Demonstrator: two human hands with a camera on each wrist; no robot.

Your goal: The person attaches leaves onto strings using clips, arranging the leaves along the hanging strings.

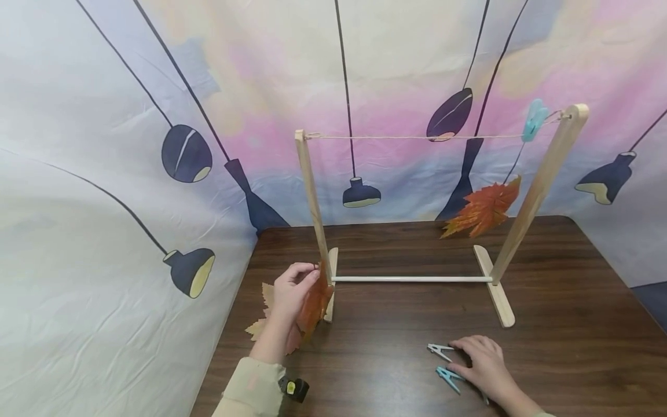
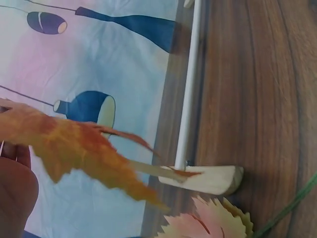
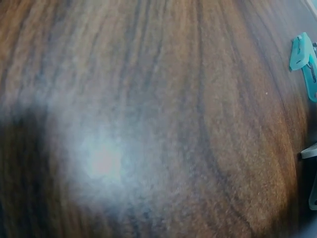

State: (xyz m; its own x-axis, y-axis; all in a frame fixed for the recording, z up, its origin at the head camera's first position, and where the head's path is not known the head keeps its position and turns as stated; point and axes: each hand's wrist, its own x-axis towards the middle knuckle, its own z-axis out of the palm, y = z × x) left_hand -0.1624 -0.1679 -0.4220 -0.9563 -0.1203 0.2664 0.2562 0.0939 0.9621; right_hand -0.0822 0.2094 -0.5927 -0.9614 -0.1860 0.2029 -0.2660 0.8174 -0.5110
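My left hand (image 1: pixel 294 292) pinches the stem end of an orange artificial maple leaf (image 2: pixel 74 144), beside the rack's left post. A paler pink and yellow leaf (image 1: pixel 267 310) lies on the table below that hand. On the right, my right hand (image 1: pixel 482 365) is low over the table, thumb and fingers apart. Its fingertips are at a whitish clothespin (image 1: pixel 439 350); whether they touch it I cannot tell. A light blue clothespin (image 1: pixel 449 377) lies by the thumb, and another (image 1: pixel 486 398) is mostly hidden under the hand. The right wrist view shows clothespins only at its edge.
A wooden rack has a left post (image 1: pixel 311 197), a right post (image 1: pixel 542 185), a white bottom bar (image 1: pixel 411 279) and a string (image 1: pixel 396 137) across the top. A light blue clothespin (image 1: pixel 535 120) on the string's right end holds a hanging orange leaf (image 1: pixel 484 208). A printed cloth (image 1: pixel 260 75) stands behind.
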